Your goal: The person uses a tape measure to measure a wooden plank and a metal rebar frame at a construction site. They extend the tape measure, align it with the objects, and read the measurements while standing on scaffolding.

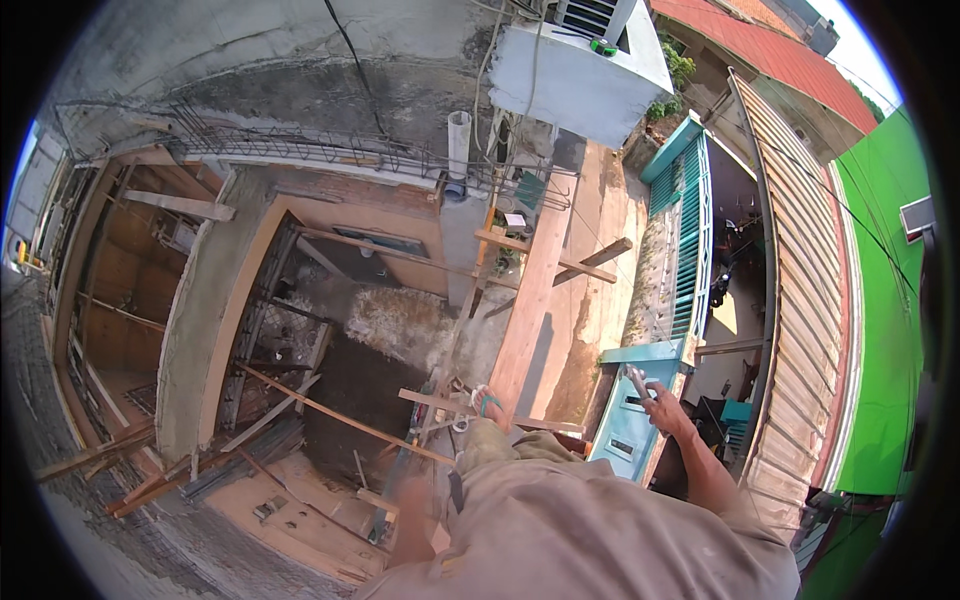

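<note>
So there's a green wall (885, 300) off right, teal gate (688, 240), long plank (535, 300), blue post (622, 432), left hand (412, 500) too blurry to tell its fingers' state, and right hand (661, 408), fingers wrapped round a grey thing (636, 379) near that post.

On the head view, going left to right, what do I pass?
Concrete beam, blurred left hand, long wooden plank, right hand, corrugated roof, green wall.
</note>
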{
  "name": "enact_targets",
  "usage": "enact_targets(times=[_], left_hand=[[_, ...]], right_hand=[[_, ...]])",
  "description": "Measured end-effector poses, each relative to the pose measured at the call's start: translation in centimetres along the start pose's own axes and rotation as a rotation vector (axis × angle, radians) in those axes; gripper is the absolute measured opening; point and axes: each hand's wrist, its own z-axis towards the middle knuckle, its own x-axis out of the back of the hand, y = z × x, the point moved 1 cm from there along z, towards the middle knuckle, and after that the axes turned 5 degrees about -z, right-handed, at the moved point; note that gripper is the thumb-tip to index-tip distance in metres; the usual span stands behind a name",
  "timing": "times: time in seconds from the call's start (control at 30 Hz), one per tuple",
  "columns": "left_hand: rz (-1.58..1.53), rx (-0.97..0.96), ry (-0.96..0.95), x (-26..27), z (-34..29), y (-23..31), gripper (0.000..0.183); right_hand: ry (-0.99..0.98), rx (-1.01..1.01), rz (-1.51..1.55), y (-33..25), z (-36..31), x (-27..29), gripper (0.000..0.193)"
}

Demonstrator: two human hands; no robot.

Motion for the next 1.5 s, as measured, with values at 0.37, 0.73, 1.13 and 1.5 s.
enact_targets(times=[0.37, 0.73, 1.13, 1.5], left_hand=[[-0.169, -0.041, 0.214, 0.2, -1.5, 26.8, 0.022], [-0.028, 0.046, 0.180, -8.2, 0.0, 33.5, 0.025], [0.001, -0.056, 0.262, -17.9, 2.4, 52.2, 0.051], [0.104, 0.113, 0.193, -25.5, 1.9, 47.2, 0.044]], right_hand=[[0.160, 0.026, 0.283, -0.7, 4.0, 2.2, 0.047], [0.628, 0.260, 0.220, -13.6, 20.6, 23.2, 0.046], [0.904, 0.391, -0.256, -32.7, 51.7, 48.7, 0.042], [0.913, 0.225, -0.282, -37.6, 65.2, 54.4, 0.041]])
